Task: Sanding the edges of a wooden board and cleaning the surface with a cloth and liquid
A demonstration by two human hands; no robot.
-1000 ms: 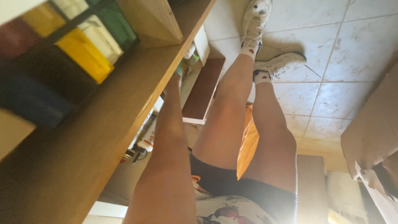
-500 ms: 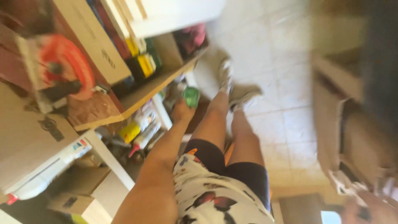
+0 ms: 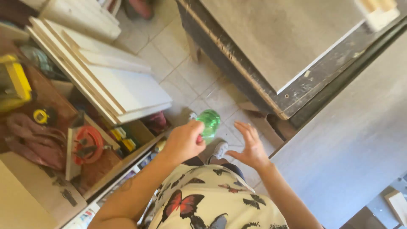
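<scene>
A person's left hand (image 3: 183,142) holds a green bottle (image 3: 208,123) in front of their body, above the tiled floor (image 3: 199,80), fingers curled around its lower end. The bottle's long axis seems to tilt up and away from that hand, toward the right. The right hand (image 3: 251,146) hovers just beside the bottle, fingers spread and empty, palm turned toward it.

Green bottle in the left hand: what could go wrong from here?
1. The left hand grips the green bottle only at its lower end, over bare floor tiles; it could slip and drop.
2. The right hand is open and apart from it, so nothing backs the grip.
3. The white boards overhang the shelf beside the left arm; a swing could knock them.
</scene>
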